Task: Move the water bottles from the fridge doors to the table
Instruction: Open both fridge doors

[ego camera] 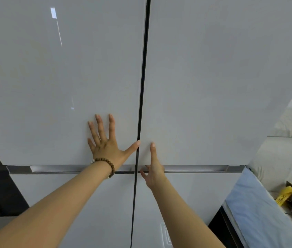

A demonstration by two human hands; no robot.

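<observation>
Palm flat, left hand (105, 148) presses fridge door (52, 86); right hand (155, 173) extends forefinger (153, 152).

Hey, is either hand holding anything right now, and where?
The left hand holds nothing; it presses flat on the left door. The right hand seems to grip the right door by its bottom edge, thumb on the front.

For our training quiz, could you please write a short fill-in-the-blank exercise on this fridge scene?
1. The fridge's left door and right door are both ___.
2. The left hand lies flat on the left door, fingers ___.
3. The bead bracelet is on the ___ wrist.
4. The right hand has its forefinger touching the ___ door.
Missing words: closed; spread; left; right.
</observation>
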